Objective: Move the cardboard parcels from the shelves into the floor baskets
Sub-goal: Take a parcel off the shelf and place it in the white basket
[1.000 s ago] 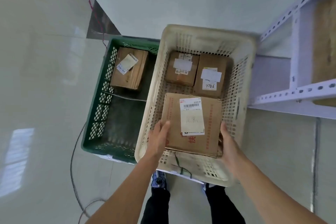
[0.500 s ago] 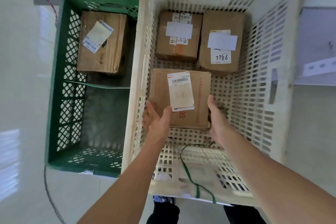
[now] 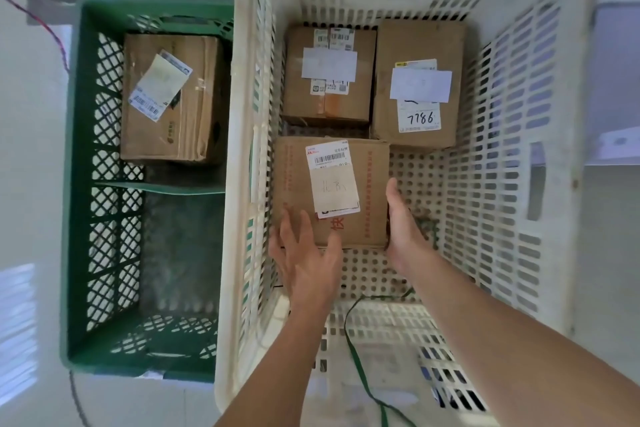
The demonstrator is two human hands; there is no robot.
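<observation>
Head view, looking straight down into two floor baskets set side by side and touching. White basket (image 3: 512, 135), the right one: three cardboard parcels on its perforated floor. Two sit against the far wall, touching each other: a small parcel (image 3: 327, 74) with several white labels on the left, and a taller parcel (image 3: 419, 83) with a slip reading "7786" on the right. The third, a flat parcel (image 3: 330, 191) with a barcode label and red print, lies just in front of the small one, hard against the basket's left wall. Left hand (image 3: 306, 260) hovers over this parcel's near left corner, fingers spread, grip released; whether the fingertips touch the cardboard I cannot tell. Right hand (image 3: 403, 222) lies flat along the parcel's right edge, palm touching or nearly touching the side, fingers straight, not clenched. Judgement: this parcel is down on the basket floor and is being let go; the placing step looks all but finished. A green strap (image 3: 358, 357) trails over the near floor of the white basket, clear of the parcels. Green basket (image 3: 79, 184), the left one: one labelled parcel (image 3: 169, 97) in its far compartment; near compartment, beyond the divider, holds nothing visible. Tally: four parcels in baskets. The shelves are mostly out of frame, only a pale strip at the right edge, so how many parcels remain there cannot be told.
</observation>
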